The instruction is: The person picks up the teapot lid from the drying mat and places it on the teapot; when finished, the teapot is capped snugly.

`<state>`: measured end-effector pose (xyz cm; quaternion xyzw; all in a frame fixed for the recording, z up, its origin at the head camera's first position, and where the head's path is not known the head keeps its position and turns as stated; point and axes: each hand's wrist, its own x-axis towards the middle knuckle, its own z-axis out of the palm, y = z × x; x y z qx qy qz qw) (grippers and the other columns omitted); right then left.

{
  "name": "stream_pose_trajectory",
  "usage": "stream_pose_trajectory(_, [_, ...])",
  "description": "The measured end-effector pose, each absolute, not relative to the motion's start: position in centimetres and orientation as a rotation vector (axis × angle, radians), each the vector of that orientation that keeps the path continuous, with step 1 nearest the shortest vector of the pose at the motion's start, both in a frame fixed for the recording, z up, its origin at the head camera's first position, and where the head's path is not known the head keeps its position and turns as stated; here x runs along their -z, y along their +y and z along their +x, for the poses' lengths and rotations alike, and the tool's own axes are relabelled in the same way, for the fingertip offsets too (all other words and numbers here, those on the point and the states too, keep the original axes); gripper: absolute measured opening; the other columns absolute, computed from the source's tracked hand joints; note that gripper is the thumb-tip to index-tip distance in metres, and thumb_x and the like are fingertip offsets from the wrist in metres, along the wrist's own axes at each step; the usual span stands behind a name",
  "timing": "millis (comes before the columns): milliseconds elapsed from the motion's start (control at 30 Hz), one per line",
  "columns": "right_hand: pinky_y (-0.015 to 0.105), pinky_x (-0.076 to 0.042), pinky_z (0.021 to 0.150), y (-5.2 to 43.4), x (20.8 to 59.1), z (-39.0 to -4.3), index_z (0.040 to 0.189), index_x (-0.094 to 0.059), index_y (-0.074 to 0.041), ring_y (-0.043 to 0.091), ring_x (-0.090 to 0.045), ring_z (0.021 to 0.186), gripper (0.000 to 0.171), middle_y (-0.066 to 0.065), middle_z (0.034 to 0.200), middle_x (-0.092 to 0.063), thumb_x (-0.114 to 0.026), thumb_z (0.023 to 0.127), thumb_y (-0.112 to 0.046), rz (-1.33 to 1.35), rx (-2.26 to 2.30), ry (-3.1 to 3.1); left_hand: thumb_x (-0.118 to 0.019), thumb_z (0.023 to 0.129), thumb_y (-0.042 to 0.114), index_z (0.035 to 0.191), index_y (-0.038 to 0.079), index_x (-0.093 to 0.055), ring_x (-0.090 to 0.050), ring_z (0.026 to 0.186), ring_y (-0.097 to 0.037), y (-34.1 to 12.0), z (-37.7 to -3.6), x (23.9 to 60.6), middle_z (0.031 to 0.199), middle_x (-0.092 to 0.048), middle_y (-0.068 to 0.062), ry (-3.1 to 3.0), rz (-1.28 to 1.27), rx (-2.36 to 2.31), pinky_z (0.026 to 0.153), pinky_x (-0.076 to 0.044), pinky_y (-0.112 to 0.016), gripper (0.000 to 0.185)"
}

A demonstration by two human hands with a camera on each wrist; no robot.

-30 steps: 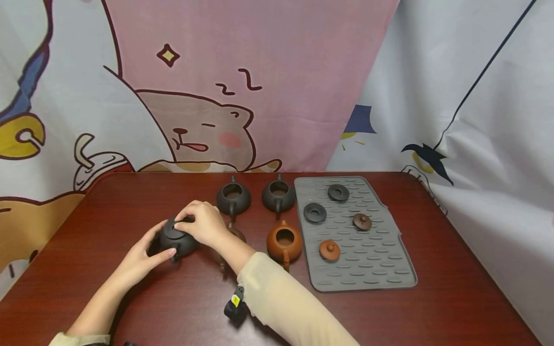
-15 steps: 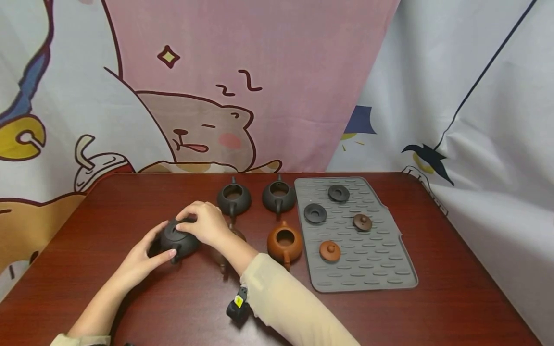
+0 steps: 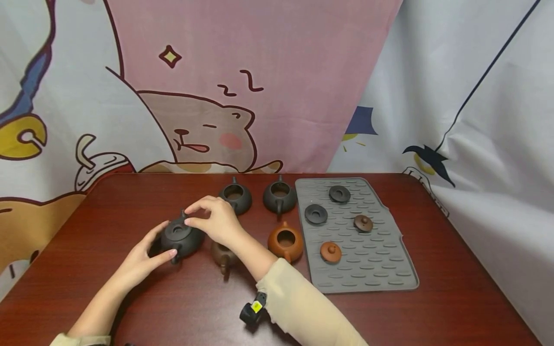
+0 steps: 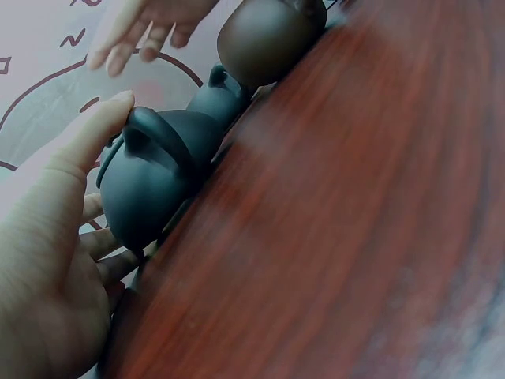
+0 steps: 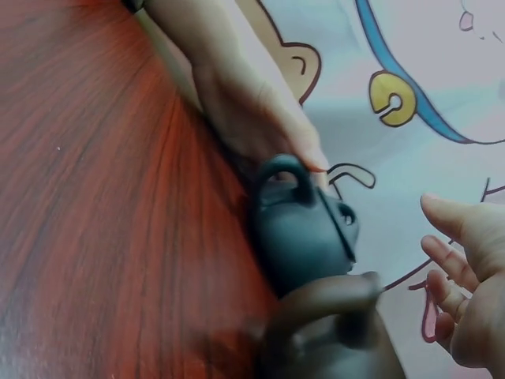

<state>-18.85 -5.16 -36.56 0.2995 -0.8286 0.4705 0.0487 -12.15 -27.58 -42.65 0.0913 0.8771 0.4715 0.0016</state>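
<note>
Left hand (image 3: 140, 257): thumb and fingers curled round lidded black teapot (image 3: 186, 244), toward table (image 3: 182, 307)'s left edge. Right hand (image 3: 220, 223): thumb and fingers loosely parted, near lid (image 3: 176, 231), apart from it.

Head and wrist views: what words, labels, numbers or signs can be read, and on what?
"Z", larger: on the cloth backdrop, above the drawn bear.
"Z", smaller: on the same backdrop, beside it.
Yellow label on the black device by the right sleeve: too small to read.
Teapots and lids: none legible.
</note>
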Motion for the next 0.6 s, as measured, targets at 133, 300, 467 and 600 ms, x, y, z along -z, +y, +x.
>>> stream_pose_trajectory(133, [0.014, -0.042, 0.073, -4.3, 36.0, -18.4, 0.099, -0.075, -0.019, 0.004, -0.054, 0.085, 0.019, -0.013, 0.096, -0.065, -0.079, 0.081, -0.023, 0.933, -1.446, -2.475, -0.070, 0.088, 0.024, 0.150, 0.005, -0.025, -0.027, 0.133, -0.043, -27.5, -12.1, 42.6, 0.144, -0.034, -0.026, 2.749, 0.286, -1.486, 0.099, -0.023, -0.064, 0.079])
stream_pose_trajectory(300, [0.020, -0.044, 0.075, -2.9, 35.3, -17.7, 0.099, -0.075, -0.017, 0.012, -0.055, 0.088, 0.020, -0.012, 0.097, -0.065, -0.079, 0.080, -0.022, 0.946, -1.479, -2.424, -0.070, 0.088, 0.024, 0.150, 0.004, -0.025, -0.027, 0.133, -0.044, -27.5, -12.1, 42.6, 0.144, -0.034, -0.027, 2.751, 0.287, -1.480, 0.099, -0.022, -0.065, 0.079])
stream_pose_trajectory(467, [0.026, -0.045, 0.075, -1.3, 34.8, -17.0, 0.099, -0.074, -0.015, 0.009, -0.051, 0.086, 0.020, -0.009, 0.099, -0.066, -0.080, 0.080, -0.018, 0.966, -1.523, -2.351, -0.071, 0.088, 0.024, 0.150, 0.005, -0.026, -0.028, 0.133, -0.044, -27.4, -12.2, 42.6, 0.144, -0.035, -0.026, 2.762, 0.284, -1.479, 0.098, -0.023, -0.064, 0.079])
stream_pose_trajectory(600, [0.027, -0.045, 0.075, 0.0, 34.5, -16.5, 0.098, -0.074, -0.014, 0.008, -0.051, 0.086, 0.021, -0.008, 0.098, -0.066, -0.080, 0.079, -0.016, 0.989, -1.547, -2.290, -0.070, 0.088, 0.023, 0.150, 0.007, -0.026, -0.028, 0.132, -0.042, -27.4, -12.1, 42.7, 0.145, -0.035, -0.024, 2.773, 0.296, -1.479, 0.100, -0.024, -0.058, 0.078])
